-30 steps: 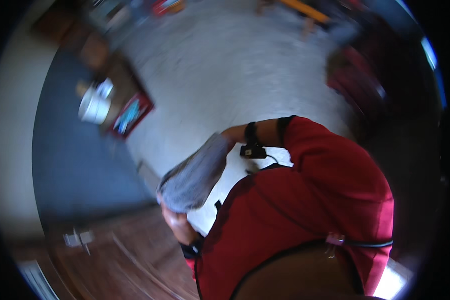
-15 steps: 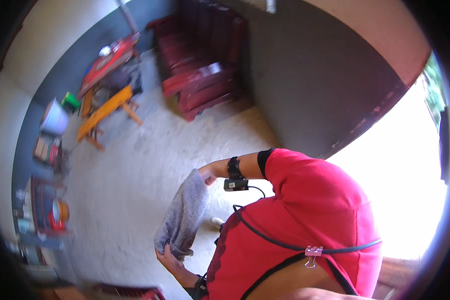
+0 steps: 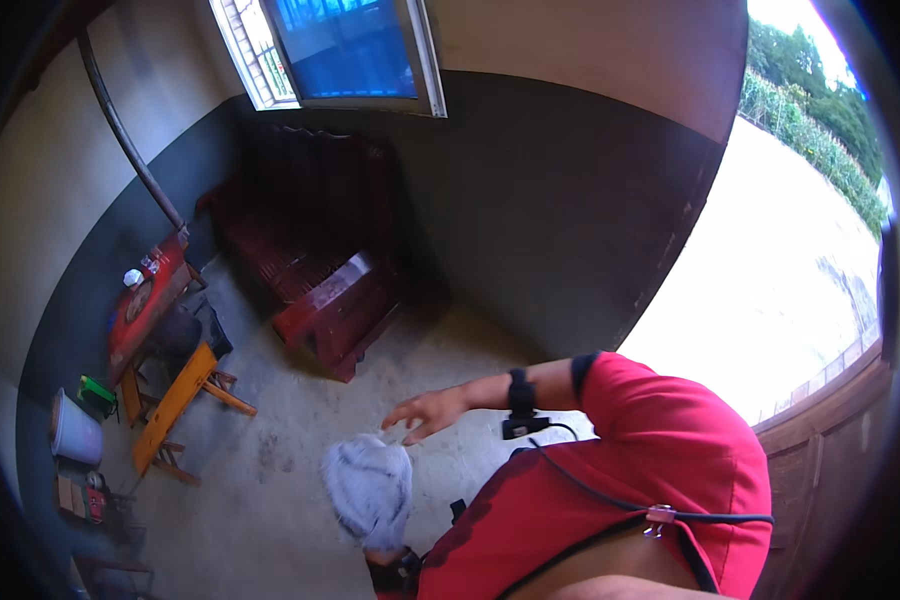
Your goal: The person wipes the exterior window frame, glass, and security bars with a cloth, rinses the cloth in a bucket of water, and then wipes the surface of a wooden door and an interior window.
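A light grey cloth (image 3: 368,485) is bunched up over my left hand (image 3: 384,556), which comes in from below. Only the wrist end of that hand shows; its fingers are hidden by the fabric, and the cloth is held up on it. Just above the cloth, my right hand (image 3: 428,412) reaches in with its fingers stretched and apart. Nothing is in it. The fingertips are close to the cloth's upper edge; whether they touch it I cannot tell.
A dark red wooden bench seat (image 3: 320,310) stands against the wall under a window (image 3: 345,50). To the left are a yellow bench (image 3: 180,405), a red table (image 3: 145,300) and a white bucket (image 3: 76,430). Bright ground shows through a doorway (image 3: 730,270) at right.
My right hand has let go of the cloth and opened. The cloth, stretched between both hands before, is now gathered over the left hand. The view has swung, bringing the window in.
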Available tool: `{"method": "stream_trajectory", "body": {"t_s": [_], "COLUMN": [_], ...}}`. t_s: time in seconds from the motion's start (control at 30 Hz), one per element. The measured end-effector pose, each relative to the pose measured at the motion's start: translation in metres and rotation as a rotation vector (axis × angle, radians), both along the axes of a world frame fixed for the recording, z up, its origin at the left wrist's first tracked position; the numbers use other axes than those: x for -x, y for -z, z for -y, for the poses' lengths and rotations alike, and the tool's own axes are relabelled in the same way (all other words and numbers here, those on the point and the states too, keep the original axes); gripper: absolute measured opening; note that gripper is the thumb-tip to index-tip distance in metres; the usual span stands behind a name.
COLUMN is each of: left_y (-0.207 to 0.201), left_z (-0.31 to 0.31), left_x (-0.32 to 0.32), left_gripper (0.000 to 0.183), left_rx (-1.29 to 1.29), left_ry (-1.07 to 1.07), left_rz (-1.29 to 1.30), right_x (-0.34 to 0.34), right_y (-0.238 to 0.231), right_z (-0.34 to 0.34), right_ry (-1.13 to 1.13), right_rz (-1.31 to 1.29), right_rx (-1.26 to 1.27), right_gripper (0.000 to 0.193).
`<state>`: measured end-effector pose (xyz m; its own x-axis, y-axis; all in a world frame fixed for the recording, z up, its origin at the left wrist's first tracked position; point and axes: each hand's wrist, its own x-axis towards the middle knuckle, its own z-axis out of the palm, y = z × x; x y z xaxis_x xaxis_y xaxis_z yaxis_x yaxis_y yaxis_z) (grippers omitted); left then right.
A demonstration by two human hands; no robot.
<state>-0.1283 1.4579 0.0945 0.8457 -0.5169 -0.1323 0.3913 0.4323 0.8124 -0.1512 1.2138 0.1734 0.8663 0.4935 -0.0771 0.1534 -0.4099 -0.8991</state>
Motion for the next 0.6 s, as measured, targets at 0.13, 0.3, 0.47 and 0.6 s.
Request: {"method": "stream_trajectory", "body": {"t_s": [0.13, 0.3, 0.47, 0.6], "left_y": [0.008, -0.012, -0.065, -0.042], "left_z": [0.078, 0.202, 0.274, 0.265], "left_x": [-0.025, -0.062, -0.104, -0.122], "left_gripper": [0.042, 0.041, 0.038, 0.035], "left_rx": [-0.049, 0.006, -0.431, -0.055], "left_ry": [0.167, 0.498, 0.493, 0.637], "left_rz": [0.035, 0.277, 1.487, -0.177], "right_x": [0.011, -0.016, -0.031, -0.036], "right_y": [0.019, 0.043, 0.034, 0.026], "right_z": [0.033, 0.098, 0.169, 0.218], "right_ry": [0.219, 0.628, 0.904, 1.159], "right_rz": [-0.210, 0.022, -0.081, -0.059], "right_rx": [-0.221, -0.652, -0.578, -0.638], "right_gripper": [0.084, 0.082, 0.054, 0.039]}}
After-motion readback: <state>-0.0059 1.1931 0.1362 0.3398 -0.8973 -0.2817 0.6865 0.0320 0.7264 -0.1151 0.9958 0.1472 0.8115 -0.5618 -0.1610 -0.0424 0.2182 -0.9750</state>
